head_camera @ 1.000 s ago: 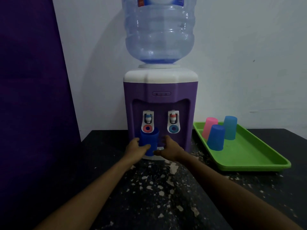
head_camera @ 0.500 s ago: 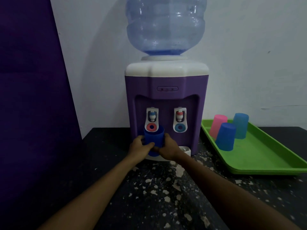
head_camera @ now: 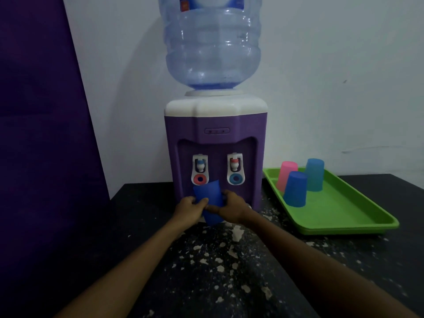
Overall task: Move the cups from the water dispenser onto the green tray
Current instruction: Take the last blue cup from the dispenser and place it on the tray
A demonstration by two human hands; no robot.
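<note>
A purple and white water dispenser [head_camera: 215, 125] stands at the back of the black table. Both my hands hold a blue cup [head_camera: 210, 196] in front of its left tap; the cup is tilted to the left. My left hand [head_camera: 189, 208] grips its left side and my right hand [head_camera: 231, 207] its right side. On the green tray [head_camera: 344, 214] to the right stand three upside-down cups: a pink cup [head_camera: 285, 174], a blue cup [head_camera: 296, 189] and a teal cup [head_camera: 314, 174].
A large clear water bottle [head_camera: 213, 42] sits on top of the dispenser. A purple panel [head_camera: 41, 134] rises at the left. The black table [head_camera: 218, 271] is speckled with white patches. A white wall is behind.
The blue cup has come out from under the left tap, slightly lower and tilted, and both hands have closed around it. The camera has moved closer.
</note>
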